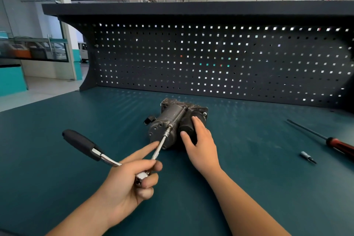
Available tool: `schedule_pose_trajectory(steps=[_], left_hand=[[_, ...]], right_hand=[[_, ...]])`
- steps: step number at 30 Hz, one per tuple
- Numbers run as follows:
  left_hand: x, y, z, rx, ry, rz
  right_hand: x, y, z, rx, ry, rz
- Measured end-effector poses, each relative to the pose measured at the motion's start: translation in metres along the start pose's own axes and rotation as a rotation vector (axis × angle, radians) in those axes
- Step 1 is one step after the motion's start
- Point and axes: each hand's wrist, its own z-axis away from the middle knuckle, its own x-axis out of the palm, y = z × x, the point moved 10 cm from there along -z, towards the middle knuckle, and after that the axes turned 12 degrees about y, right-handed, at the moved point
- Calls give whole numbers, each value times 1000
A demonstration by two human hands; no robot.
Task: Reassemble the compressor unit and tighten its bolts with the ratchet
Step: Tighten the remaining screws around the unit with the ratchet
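My left hand (126, 184) grips the ratchet (107, 159) head | my right hand (199, 143) rests open on the compressor (166, 119) | risk: if tilted, ratchet may slip off the bolt (179, 115)

Glossy chromed ratchet (107, 159) with matt black grip; dull grey metal compressor (168, 120); matt benchtop (57, 159).

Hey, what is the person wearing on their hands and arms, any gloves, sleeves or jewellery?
Nothing visible. The left hand and right hand are bare, with no gloves, rings or watch. Both forearms are bare down to the frame's bottom edge; no sleeve shows.
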Motion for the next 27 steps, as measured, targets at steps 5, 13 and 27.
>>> schedule_pose_trajectory(steps=[5,13,27], left_hand=[[-4,11,-2,53,-33,-173],[4,23,1,177,-59,-445],[25,44,3,336,-144,-1141]], right_hand=[[1,8,-2,25,-6,-41],[5,17,-1,68,-74,-57],[5,21,0,100,-62,-108]])
